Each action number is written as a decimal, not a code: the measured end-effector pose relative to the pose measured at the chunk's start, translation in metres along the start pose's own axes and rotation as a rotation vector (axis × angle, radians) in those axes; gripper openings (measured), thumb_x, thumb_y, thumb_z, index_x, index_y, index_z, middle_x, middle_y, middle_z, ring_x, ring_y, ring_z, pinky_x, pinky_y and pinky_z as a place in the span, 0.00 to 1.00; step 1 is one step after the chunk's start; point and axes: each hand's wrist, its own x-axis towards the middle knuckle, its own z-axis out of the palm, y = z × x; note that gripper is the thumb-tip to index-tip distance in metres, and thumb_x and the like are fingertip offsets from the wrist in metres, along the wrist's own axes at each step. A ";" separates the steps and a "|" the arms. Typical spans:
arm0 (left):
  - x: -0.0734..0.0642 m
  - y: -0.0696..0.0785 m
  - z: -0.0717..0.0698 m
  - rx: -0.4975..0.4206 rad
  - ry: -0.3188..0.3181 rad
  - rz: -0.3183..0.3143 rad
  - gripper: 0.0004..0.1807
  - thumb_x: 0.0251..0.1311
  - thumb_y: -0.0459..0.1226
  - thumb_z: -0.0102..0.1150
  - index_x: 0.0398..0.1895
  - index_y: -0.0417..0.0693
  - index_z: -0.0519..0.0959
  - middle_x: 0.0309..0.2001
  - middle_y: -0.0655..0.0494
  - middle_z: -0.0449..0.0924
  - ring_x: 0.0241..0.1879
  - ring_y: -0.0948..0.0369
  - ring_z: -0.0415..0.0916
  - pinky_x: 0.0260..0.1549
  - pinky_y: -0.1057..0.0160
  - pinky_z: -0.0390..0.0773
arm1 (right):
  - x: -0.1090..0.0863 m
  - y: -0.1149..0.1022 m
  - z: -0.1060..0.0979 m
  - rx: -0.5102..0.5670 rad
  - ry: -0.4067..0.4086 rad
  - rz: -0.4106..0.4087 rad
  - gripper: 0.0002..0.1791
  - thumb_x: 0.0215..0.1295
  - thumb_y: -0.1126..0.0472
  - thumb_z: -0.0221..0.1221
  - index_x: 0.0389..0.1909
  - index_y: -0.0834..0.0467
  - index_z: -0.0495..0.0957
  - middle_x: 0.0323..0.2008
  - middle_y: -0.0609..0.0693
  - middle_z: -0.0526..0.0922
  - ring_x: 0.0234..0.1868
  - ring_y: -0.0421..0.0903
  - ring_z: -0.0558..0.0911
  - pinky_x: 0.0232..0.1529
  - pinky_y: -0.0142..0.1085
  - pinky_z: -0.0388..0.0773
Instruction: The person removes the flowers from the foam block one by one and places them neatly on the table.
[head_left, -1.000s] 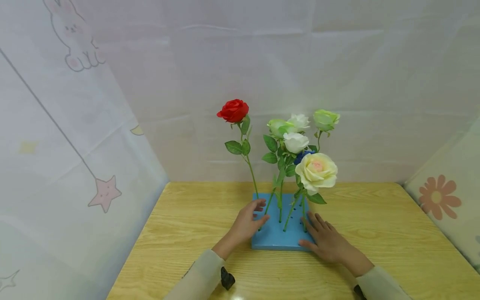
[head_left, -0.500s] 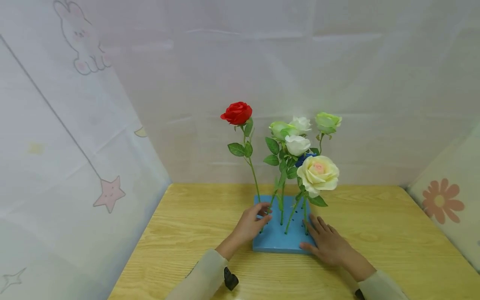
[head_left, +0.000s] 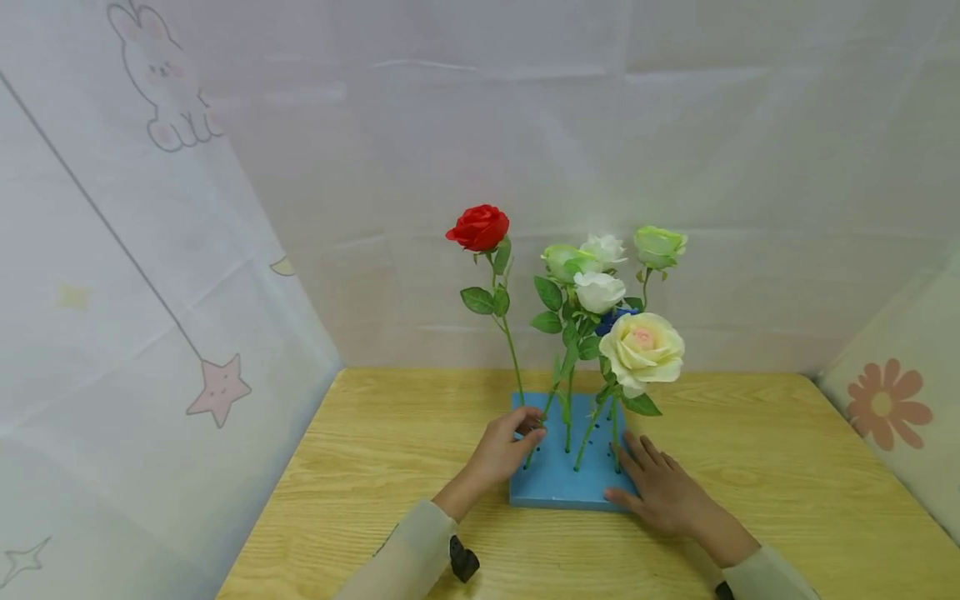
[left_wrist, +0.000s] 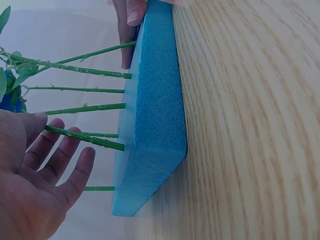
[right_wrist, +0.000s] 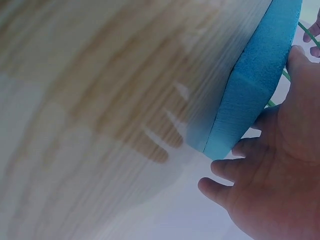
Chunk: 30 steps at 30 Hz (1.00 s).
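Observation:
A blue foam block (head_left: pixel 562 492) lies on the table with several artificial roses standing in it by green stems. My left hand (head_left: pixel 498 450) is at its left side, thumb and forefinger pinching the front-left rose stem (left_wrist: pixel 100 142); the other fingers are spread behind the stem in the left wrist view. My right hand (head_left: pixel 667 492) rests with fingers extended on the block's right edge, thumb at the front corner. A red rose (head_left: pixel 480 227) leans at the left. A large cream rose (head_left: pixel 642 352) is at the front right, hiding part of a blue flower (head_left: pixel 615 320).
Two white roses, one of them the nearer white rose (head_left: pixel 599 292), and pale green roses such as the right one (head_left: pixel 660 247) crowd the middle and right. Small holes show in the block's top. The wooden table (head_left: pixel 375 467) meets printed cloth walls behind and at both sides.
My left thumb and fingers have come together on the front-left stem. The block, flowers and right hand have shifted slightly to the right. The head view has tilted a little.

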 end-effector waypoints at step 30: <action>-0.001 0.001 -0.015 -0.127 0.032 0.001 0.19 0.75 0.41 0.56 0.63 0.44 0.76 0.45 0.52 0.86 0.42 0.49 0.84 0.35 0.67 0.82 | 0.002 0.006 0.009 0.041 0.043 -0.024 0.45 0.73 0.33 0.51 0.75 0.65 0.62 0.75 0.71 0.56 0.71 0.77 0.58 0.61 0.72 0.63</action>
